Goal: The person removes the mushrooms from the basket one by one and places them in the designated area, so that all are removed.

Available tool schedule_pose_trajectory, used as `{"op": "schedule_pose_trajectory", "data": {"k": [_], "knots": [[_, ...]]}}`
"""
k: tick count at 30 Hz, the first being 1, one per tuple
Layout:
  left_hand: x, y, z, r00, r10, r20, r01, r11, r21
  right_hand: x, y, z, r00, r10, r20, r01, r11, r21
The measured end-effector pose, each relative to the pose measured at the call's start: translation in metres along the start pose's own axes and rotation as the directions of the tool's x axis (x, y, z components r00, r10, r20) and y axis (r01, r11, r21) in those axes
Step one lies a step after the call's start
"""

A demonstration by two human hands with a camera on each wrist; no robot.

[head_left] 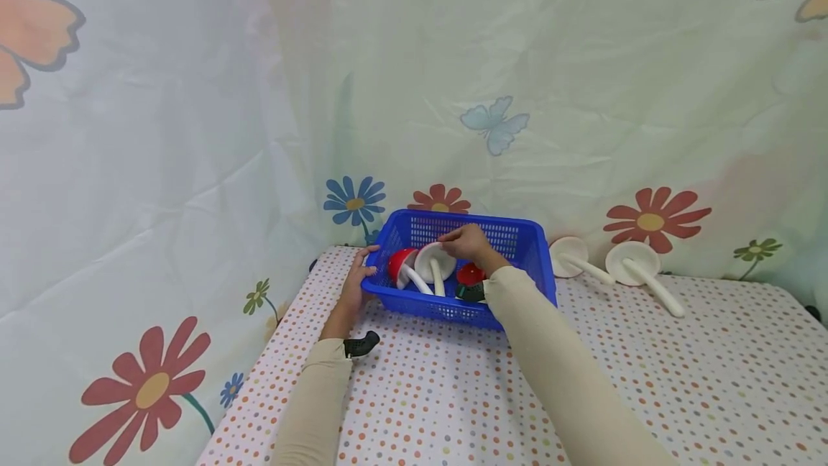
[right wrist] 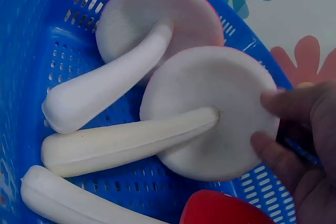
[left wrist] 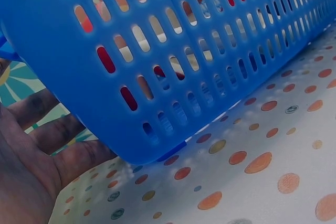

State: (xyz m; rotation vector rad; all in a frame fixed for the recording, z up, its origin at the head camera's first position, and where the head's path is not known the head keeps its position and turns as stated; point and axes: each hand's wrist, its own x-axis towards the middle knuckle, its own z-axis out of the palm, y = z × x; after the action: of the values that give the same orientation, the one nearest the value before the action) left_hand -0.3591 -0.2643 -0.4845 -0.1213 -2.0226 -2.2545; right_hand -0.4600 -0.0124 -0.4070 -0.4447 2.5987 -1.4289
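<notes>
My right hand (head_left: pixel 471 241) reaches into a blue plastic basket (head_left: pixel 446 312) and pinches the cap edge of a toy mushroom (right wrist: pixel 210 77), whose white underside faces up. In the right wrist view, fingertips rest on that underside and the stem points left. Beside it lies another toy mushroom (head_left: pixel 399 267) with a red cap and white stem. A further white stem (right wrist: pixel 73 200) and a red cap (right wrist: pixel 223 211) show lower down. At the basket's left end, my left hand (head_left: pixel 354 280) touches the rim, its fairly straight fingers (left wrist: pixel 86 153) against the outer wall.
Two white toy mushrooms (head_left: pixel 568 257) (head_left: pixel 634 265) lie on the dotted tablecloth (head_left: pixel 440 394) right of the basket, stems toward the front right. A printed curtain (head_left: pixel 550 56) with flowers and butterflies stands close behind the basket and along the left side.
</notes>
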Motion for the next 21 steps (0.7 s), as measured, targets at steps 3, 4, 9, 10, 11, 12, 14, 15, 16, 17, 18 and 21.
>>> {"op": "schedule_pose_trajectory", "data": {"k": [3, 4, 9, 10, 11, 12, 14, 15, 16, 17, 18, 21], "knots": [[0.0, -0.003, 0.0, 1.0, -0.007, 0.001, 0.007, 1.0, -0.009, -0.001, 0.001, -0.003, 0.998, -0.066, -0.015, 0.065, 0.996, -0.067], [0.0, -0.004, 0.0, 1.0, -0.011, 0.006, 0.011, 1.0, -0.012, -0.002, 0.002, -0.005, 0.996, -0.082, -0.019, 0.081, 0.994, -0.08], [0.001, -0.006, 0.005, 0.999, -0.014, 0.038, 0.014, 1.0, -0.011, -0.008, 0.006, -0.024, 0.989, -0.124, -0.075, 0.117, 0.989, -0.094], [0.002, -0.006, 0.005, 0.999, -0.012, 0.04, 0.012, 1.0, -0.011, -0.009, 0.005, -0.029, 0.987, -0.136, -0.088, 0.127, 0.987, -0.094], [0.003, -0.006, 0.006, 0.999, -0.011, 0.039, 0.011, 1.0, -0.011, -0.01, 0.004, -0.035, 0.984, -0.144, -0.102, 0.136, 0.987, -0.084], [0.003, -0.006, 0.006, 0.999, -0.012, 0.039, 0.012, 1.0, -0.01, -0.011, 0.002, -0.04, 0.982, -0.143, -0.119, 0.136, 0.988, -0.068], [0.004, -0.006, 0.006, 0.999, -0.014, 0.036, 0.015, 1.0, -0.011, -0.014, -0.003, -0.052, 0.977, -0.147, -0.155, 0.144, 0.989, -0.031], [0.005, -0.006, 0.006, 0.999, -0.015, 0.033, 0.016, 1.0, -0.01, -0.016, -0.006, -0.059, 0.973, -0.15, -0.175, 0.15, 0.989, -0.012], [0.005, -0.006, 0.006, 0.999, -0.015, 0.033, 0.015, 1.0, -0.007, -0.018, -0.009, -0.065, 0.969, -0.154, -0.194, 0.158, 0.987, 0.003], [0.005, -0.006, 0.006, 0.999, -0.015, 0.033, 0.015, 1.0, -0.006, -0.02, -0.012, -0.072, 0.965, -0.156, -0.212, 0.164, 0.986, 0.022], [0.005, -0.006, 0.006, 0.999, -0.014, 0.034, 0.014, 1.0, -0.009, -0.022, -0.015, -0.079, 0.959, -0.164, -0.23, 0.175, 0.984, 0.029], [0.007, -0.006, 0.006, 0.999, -0.01, 0.033, 0.011, 1.0, -0.01, -0.029, -0.02, -0.104, 0.941, -0.19, -0.279, 0.205, 0.979, 0.023]]}}
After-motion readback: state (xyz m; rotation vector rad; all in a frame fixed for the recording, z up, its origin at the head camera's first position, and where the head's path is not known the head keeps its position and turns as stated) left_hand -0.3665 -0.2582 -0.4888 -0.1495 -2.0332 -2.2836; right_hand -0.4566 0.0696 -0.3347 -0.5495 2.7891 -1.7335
